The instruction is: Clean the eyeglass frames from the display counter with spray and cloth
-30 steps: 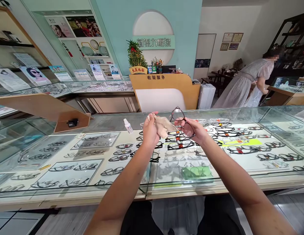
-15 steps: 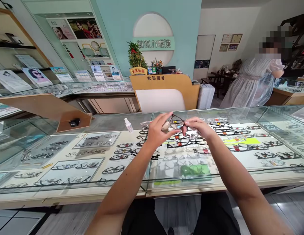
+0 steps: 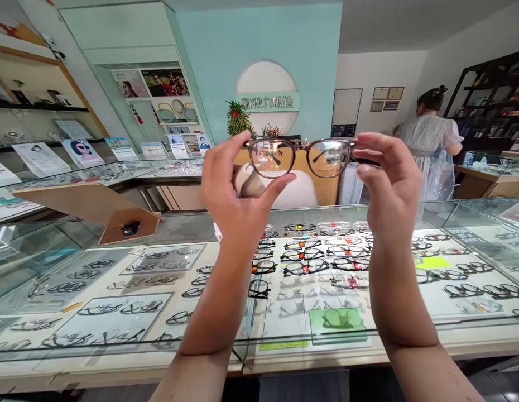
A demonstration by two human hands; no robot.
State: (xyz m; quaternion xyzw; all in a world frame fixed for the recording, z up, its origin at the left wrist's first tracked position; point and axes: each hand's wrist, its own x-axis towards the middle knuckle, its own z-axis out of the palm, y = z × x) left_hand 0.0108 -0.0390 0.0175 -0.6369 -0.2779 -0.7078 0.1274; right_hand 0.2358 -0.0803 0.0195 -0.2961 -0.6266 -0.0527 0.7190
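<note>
A pair of dark round-framed glasses (image 3: 301, 148) is held up level in front of me, above the glass display counter, its lenses facing me. My left hand (image 3: 238, 178) pinches the frame's left end and also has a pale cloth (image 3: 249, 181) tucked in its palm. The fingers of my right hand (image 3: 389, 173) are closed on the frame's right end and a dark temple arm. Small lettering shows on the right lens.
Rows of glasses (image 3: 303, 254) lie in the glass counter (image 3: 284, 340). A slanted wooden board (image 3: 87, 204) stands at left, a green case (image 3: 339, 324) near the front edge. Beyond are a cashier desk, a plant (image 3: 238, 120) and a person (image 3: 431, 139) at right.
Both hands have lifted the glasses up from low over the counter and levelled them, and are farther apart. The view has tilted up. The person at right has turned.
</note>
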